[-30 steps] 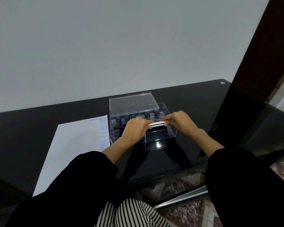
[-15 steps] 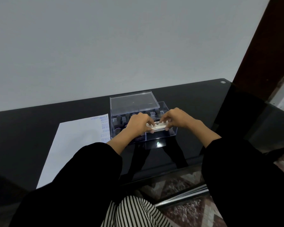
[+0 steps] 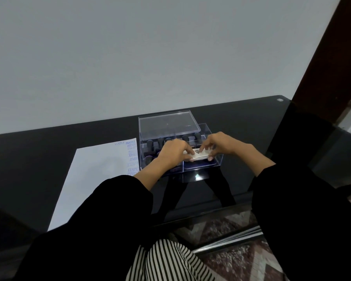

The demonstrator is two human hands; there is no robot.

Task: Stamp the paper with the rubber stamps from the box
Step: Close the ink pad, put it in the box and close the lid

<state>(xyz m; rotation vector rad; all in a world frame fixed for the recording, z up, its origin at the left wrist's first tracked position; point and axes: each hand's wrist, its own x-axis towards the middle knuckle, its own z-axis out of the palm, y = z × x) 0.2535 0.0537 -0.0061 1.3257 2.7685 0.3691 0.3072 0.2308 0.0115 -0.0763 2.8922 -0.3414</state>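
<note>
Where the view is closest to the person, a striped cloth (image 3: 166, 260) lies over the lap, on the near side of the box, and two black sleeves (image 3: 114, 209) reach forward over the black glass table (image 3: 241, 169) toward it. The clear box (image 3: 218, 161) stands on the table, and both hands meet over its front right part. The left hand (image 3: 173, 154) and the right hand (image 3: 221, 147) each pinch one end of a thin white case (image 3: 201, 155), fingers curled on top and a thumb under the edge. The case lies flat, its long axis running left to right along the box's front wall, the broad face up, with dark print near its left end. Whether it touches the box I cannot tell. Behind the hands, in the rear and left parts of the box, the stamps (image 3: 160, 141) stand upright with their dark handles pointing up. The paper (image 3: 97, 175) lies flat just left of the box, its long side running away from the person, with blue stamped words down the edge next to the box. The clear lid (image 3: 167, 125) sits at the back of the box, and a plain grey wall (image 3: 150, 57) rises beyond it.
</note>
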